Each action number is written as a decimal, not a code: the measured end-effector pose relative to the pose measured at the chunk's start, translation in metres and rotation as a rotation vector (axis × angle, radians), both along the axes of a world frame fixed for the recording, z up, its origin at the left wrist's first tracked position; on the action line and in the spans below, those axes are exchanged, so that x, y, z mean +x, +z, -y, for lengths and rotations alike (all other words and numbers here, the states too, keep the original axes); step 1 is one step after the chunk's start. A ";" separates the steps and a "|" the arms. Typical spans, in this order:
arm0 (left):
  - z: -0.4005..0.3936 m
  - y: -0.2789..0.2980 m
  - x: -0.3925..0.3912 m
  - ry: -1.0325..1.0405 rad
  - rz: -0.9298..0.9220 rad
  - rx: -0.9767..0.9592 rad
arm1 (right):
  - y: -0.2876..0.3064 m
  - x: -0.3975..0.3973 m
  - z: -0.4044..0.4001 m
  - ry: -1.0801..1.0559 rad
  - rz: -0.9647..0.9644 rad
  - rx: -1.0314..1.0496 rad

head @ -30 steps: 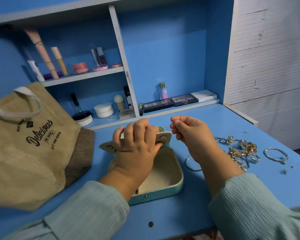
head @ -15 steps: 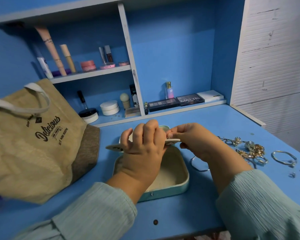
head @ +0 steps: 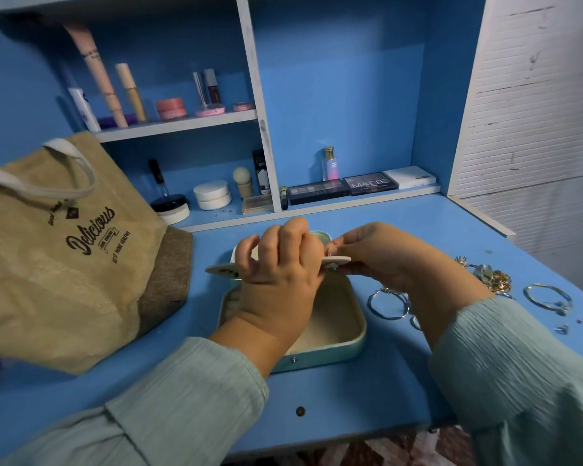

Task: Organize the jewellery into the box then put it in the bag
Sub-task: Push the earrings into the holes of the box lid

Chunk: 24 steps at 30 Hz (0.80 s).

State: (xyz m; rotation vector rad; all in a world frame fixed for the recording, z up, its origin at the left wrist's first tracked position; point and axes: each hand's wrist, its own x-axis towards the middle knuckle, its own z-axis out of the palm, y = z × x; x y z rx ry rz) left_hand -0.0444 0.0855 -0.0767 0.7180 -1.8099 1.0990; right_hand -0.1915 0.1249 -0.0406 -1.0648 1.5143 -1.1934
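An open mint-green jewellery box (head: 352, 348) with a cream lining lies on the blue desk in front of me. Above it my left hand (head: 280, 264) grips a flat cream earring card (head: 221, 271) held level. My right hand (head: 374, 253) pinches the card's right end, where a small earring sits. A pile of gold jewellery (head: 493, 279) lies to the right. Silver bangles (head: 387, 304) rest beside the box, and another bangle (head: 547, 295) lies farther right. A tan jute bag (head: 64, 250) printed "Delicious" stands at the left.
Shelves behind the desk hold cosmetics: tubes (head: 98, 75), a pink jar (head: 170, 109), white pots (head: 212, 195), eyeshadow palettes (head: 371, 183) and a small bottle (head: 330, 164). A white panelled wall (head: 535, 95) closes off the right side. Tiny loose pieces (head: 562, 329) lie near the desk's right edge.
My right hand has moved left and taken hold of the card's right end. The card now lies flatter over the box. My view has shifted slightly left.
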 end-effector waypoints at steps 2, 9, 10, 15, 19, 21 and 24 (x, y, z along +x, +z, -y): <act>0.000 0.000 0.000 -0.007 -0.002 0.005 | 0.000 -0.001 0.000 0.005 0.040 -0.002; -0.002 0.001 0.000 -0.016 0.005 0.035 | 0.006 -0.004 -0.001 0.051 -0.108 0.056; -0.002 0.001 0.000 -0.017 0.006 0.037 | 0.009 -0.004 -0.001 0.071 -0.159 0.065; -0.003 0.001 0.001 -0.037 0.010 0.061 | 0.023 -0.005 0.003 0.189 -0.453 0.107; -0.003 0.001 0.001 -0.044 -0.001 0.080 | 0.030 -0.004 0.007 0.259 -0.554 0.150; -0.003 0.000 0.001 -0.048 -0.006 0.081 | 0.033 -0.002 0.010 0.295 -0.596 0.170; -0.003 0.000 0.001 -0.065 -0.013 0.081 | 0.037 0.000 0.014 0.327 -0.660 0.198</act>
